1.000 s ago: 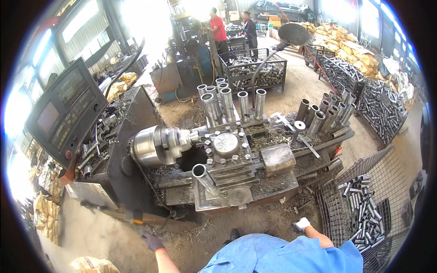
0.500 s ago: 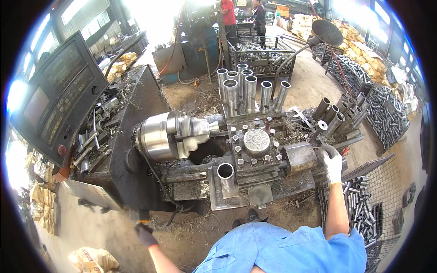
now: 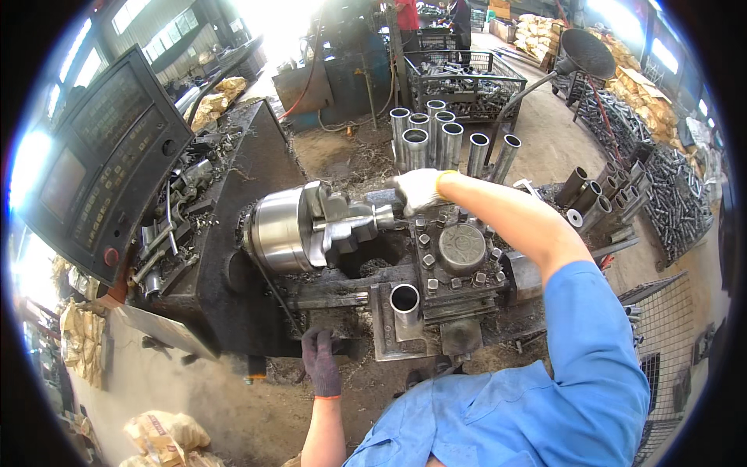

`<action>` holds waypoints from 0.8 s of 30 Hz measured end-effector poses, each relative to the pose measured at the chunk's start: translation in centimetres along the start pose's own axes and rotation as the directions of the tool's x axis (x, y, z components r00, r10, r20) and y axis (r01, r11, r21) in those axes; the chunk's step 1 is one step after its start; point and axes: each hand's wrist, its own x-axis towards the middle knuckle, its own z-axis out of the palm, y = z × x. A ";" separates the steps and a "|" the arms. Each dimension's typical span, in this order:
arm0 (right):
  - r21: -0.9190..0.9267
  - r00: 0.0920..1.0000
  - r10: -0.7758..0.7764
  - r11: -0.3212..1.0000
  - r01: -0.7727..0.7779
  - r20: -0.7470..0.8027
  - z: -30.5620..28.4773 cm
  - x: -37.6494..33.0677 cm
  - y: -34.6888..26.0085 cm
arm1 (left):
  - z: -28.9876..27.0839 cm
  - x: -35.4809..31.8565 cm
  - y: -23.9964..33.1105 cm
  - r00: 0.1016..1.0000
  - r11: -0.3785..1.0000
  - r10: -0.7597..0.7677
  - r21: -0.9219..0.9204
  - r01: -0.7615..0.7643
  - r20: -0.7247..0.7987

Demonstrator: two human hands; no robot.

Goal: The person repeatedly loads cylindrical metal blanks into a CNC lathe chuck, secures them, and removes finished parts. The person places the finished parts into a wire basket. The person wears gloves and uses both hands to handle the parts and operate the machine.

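My left hand (image 3: 320, 363), in a dark glove with an orange cuff, is closed at the lever (image 3: 300, 375) on the lathe's front; its fingers cover most of the lever. Across the tool post reaches my right arm. My right hand (image 3: 420, 191), in a white glove, has its fingers curled down beside the metal end piece (image 3: 384, 216) held in the chuck (image 3: 282, 230). Whatever those fingers grip is hidden. Just right of that hand sits the square tool post (image 3: 461, 249) with its bolts. One steel tube (image 3: 405, 303) stands upright on the carriage's near side.
Several steel tubes (image 3: 451, 146) stand behind the tool post, and darker tubes (image 3: 597, 212) lean at the right. The control panel (image 3: 101, 167) rises at the left. A lamp (image 3: 587, 54) hangs over the far right. A wire-mesh basket (image 3: 661, 327) stands at the near right.
My right hand has swung left from the carriage's right end to the chuck's end piece. My left hand has come up and right to the lever. The view has shifted slightly.
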 end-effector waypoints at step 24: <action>-0.049 0.984 -0.151 0.988 0.146 -0.093 -5.6 -3.6 1.2 | 7.1 22.0 13.2 0.599 -0.322 0.375 0.706 -0.631 0.707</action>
